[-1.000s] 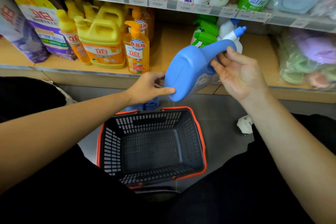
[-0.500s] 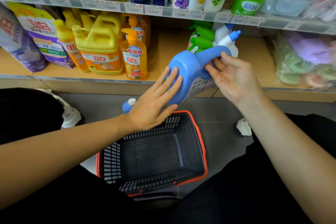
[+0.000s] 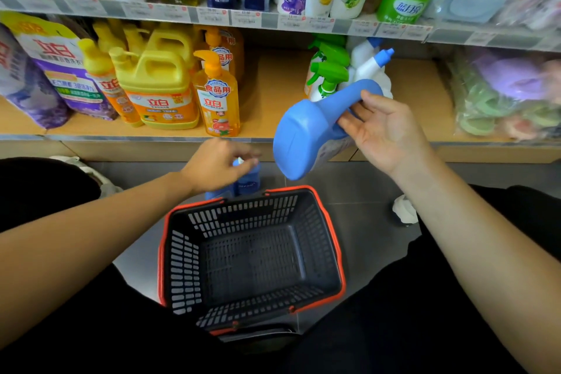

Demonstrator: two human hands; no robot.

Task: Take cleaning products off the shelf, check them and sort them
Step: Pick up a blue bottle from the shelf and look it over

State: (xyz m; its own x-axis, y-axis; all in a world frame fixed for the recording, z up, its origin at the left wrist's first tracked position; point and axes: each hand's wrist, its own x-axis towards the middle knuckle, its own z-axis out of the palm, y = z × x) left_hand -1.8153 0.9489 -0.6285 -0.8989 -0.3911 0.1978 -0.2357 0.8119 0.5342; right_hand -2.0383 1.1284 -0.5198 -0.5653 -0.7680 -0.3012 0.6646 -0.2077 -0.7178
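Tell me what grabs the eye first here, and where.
A big blue bottle, tilted, is held by the right hand above a black basket on the floor. The blurred left hand is by small blue bottles beyond it. Yellow detergent jugs stand on the lower shelf, left.

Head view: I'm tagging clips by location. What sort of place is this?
Most likely a shop aisle: price tags line the shelf edge, detergent bottles stand in rows, and a shopping basket sits on the floor.
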